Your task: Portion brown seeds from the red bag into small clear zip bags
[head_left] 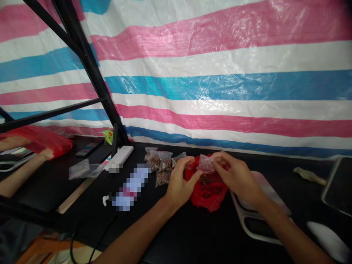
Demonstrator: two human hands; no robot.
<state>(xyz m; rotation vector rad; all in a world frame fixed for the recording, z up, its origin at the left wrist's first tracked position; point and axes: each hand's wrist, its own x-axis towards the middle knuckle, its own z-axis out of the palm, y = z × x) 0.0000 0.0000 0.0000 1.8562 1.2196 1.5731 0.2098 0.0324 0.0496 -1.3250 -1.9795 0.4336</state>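
Note:
A small clear plastic bag (206, 163) is pinched in the fingers of my right hand (235, 176). It hangs over an opened red plastic bag (209, 198) with some dark brown bits inside. My left hand (180, 183) curves at the red bag's left side, thumb and fingers apart, the thumb tip close to the clear bag. Whether it touches either bag is hard to tell. Left of the red bag lie several small clear bags (165, 165) filled with brown bits. Under my right forearm is a flat kitchen scale (264, 183) with a dark display.
Left of the filled bags are a blurred-out phone-like object (132, 187) and a white power strip (122, 157). A white mouse (328, 240) and a dried leaf (309, 176) lie right. Beyond the black frame (93, 80), another person's arm (30, 172) reaches by a red bag (55, 141).

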